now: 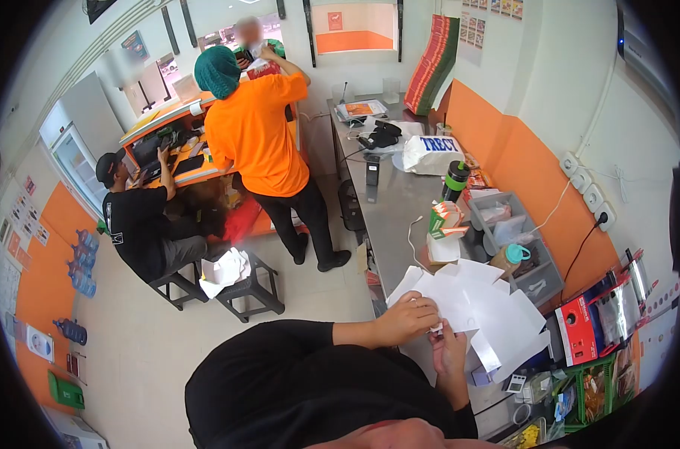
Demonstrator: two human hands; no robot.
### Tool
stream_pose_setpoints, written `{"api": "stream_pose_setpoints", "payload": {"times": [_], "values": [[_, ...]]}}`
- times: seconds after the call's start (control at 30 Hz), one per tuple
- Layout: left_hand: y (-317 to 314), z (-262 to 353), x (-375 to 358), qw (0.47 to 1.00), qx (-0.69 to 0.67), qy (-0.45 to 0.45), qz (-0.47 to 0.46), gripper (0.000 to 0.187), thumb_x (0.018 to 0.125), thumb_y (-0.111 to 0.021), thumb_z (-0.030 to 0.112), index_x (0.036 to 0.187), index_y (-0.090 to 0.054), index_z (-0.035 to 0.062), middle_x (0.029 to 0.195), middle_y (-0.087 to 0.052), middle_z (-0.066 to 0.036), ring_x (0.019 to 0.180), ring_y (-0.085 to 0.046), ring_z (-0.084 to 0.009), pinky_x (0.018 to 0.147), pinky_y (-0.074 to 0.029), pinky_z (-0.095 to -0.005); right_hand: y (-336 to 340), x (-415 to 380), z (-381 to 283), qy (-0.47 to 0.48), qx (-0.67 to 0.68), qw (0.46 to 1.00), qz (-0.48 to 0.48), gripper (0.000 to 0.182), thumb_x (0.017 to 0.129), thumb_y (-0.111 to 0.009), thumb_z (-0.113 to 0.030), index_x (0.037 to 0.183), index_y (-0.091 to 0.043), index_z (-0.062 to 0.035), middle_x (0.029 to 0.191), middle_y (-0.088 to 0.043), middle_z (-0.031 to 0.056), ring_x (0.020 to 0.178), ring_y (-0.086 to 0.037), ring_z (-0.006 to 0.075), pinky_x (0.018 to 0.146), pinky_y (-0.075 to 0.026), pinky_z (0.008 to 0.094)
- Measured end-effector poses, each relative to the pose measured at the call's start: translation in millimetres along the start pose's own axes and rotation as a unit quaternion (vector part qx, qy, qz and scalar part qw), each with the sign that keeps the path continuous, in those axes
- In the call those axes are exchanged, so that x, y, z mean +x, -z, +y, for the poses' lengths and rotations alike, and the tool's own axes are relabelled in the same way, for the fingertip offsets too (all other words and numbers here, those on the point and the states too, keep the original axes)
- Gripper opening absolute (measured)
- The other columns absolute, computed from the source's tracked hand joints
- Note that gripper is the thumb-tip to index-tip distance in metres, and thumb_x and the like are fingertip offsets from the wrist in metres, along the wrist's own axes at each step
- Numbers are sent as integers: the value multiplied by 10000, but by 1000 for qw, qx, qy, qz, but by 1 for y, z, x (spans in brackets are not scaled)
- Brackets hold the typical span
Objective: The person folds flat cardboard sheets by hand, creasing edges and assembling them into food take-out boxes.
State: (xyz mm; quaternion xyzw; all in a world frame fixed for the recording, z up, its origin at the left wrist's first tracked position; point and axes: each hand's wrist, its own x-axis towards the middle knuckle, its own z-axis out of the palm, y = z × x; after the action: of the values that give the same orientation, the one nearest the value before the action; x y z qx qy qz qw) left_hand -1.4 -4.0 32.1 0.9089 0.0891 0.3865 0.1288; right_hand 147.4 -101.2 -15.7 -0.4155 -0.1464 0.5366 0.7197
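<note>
I'm watching left hand [407, 319] and right hand [450, 355] pinching the eight-o'clock edge of a white cardboard box blank [497, 310], six-o'clock end of the steel table [388, 224], where lining up folds and pressing evenly should be keeping it square.

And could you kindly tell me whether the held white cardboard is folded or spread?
Mostly spread: the white cardboard has flaps fanned outward, not closed up.

On the metal worktop [388, 213] there are a black-and-green bottle [455, 182], a blue-lettered white bag [434, 162] and a grey divided tray [548, 295].
</note>
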Motion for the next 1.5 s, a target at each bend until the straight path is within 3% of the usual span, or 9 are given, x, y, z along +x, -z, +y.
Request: {"api": "stream_pose_setpoints", "payload": {"times": [0.3, 0.4, 0.47, 0.63, 0.83, 1.17, 1.3, 1.37, 1.5], "values": [[-14, -11, -12, 991, -62, 94, -70, 285, 750, -725, 112, 1025, -652, 93, 1042, -649, -49, 941, -617, -260, 850, -440, -353, 8, 6, -12, 35, -331, 940, 73, 182, 931, -611, -110, 1071, -588, 4, 941, -629, 87, 770, -600, 172, 653, -490, 311], [-28, -15, -16, 967, -171, 174, -71, 200, 789, -697, 134, 970, -644, 66, 890, -657, -84, 832, -640, -261, 736, -486, -361, 5, 0, -21, 374, -630, 676, 83, 218, 886, -639, -113, 1049, -596, 25, 940, -636, 143, 801, -624, 258, 683, -494, 371], [-33, -13, -16, 942, -207, 251, -76, 201, 821, -684, 153, 988, -633, 53, 907, -651, -78, 852, -630, -230, 754, -488, -354, 0, -4, -28, 348, -630, 692, 58, 165, 829, -611, -72, 959, -591, 28, 867, -606, 204, 830, -614, 399, 688, -494, 429], [-26, -1, -9, 859, -208, 455, -107, 227, 902, -653, 201, 1033, -603, 23, 950, -635, -62, 903, -604, -155, 799, -492, -336, -9, -7, -24, 310, -666, 678, 37, 129, 794, -635, -24, 907, -574, -11, 887, -597, 176, 779, -611, 396, 697, -499, 471], [-64, -26, -35, 728, -524, 442, 5, 210, 994, -549, 207, 1082, -559, 17, 905, -587, -19, 873, -577, -95, 837, -490, -288, -14, -8, -15, 330, -623, 709, -2, 116, 840, -618, -42, 946, -584, -5, 942, -630, 182, 804, -629, 388, 708, -509, 452], [-43, -19, -24, 587, -640, 496, 3, 271, 985, -572, 155, 1219, -575, 19, 1186, -638, -44, 1021, -607, -99, 965, -466, -277, -13, -4, -14, 391, -646, 656, -15, 287, 839, -616, -39, 1123, -619, 7, 1205, -610, 210, 1036, -635, 365, 869, -528, 407], [-40, -16, -22, 578, -665, 472, 6, 331, 975, -573, 105, 1290, -547, 6, 1223, -627, -66, 1074, -602, -120, 984, -462, -281, -25, -10, -23, 403, -609, 682, -25, 278, 848, -624, -52, 1109, -608, 42, 1212, -598, 235, 1037, -635, 375, 879, -524, 398], [-44, -17, -25, 651, -636, 414, -22, 416, 955, -568, 28, 1361, -487, -11, 1292, -594, -99, 1142, -586, -145, 1004, -460, -292, -22, -8, -21, 403, -597, 693, -30, 274, 860, -623, -59, 1110, -605, 49, 1207, -600, 237, 1021, -645, 367, 864, -531, 387], [-42, -8, -24, 709, -582, 393, -61, 464, 932, -562, -34, 1383, -454, -28, 1346, -554, -125, 1182, -571, -165, 1016, -454, -292, -10, 0, -11, 295, -462, 836, -5, 232, 901, -610, -77, 1091, -597, 55, 1153, -627, 223, 960, -672, 314, 779, -547, 344]]}}
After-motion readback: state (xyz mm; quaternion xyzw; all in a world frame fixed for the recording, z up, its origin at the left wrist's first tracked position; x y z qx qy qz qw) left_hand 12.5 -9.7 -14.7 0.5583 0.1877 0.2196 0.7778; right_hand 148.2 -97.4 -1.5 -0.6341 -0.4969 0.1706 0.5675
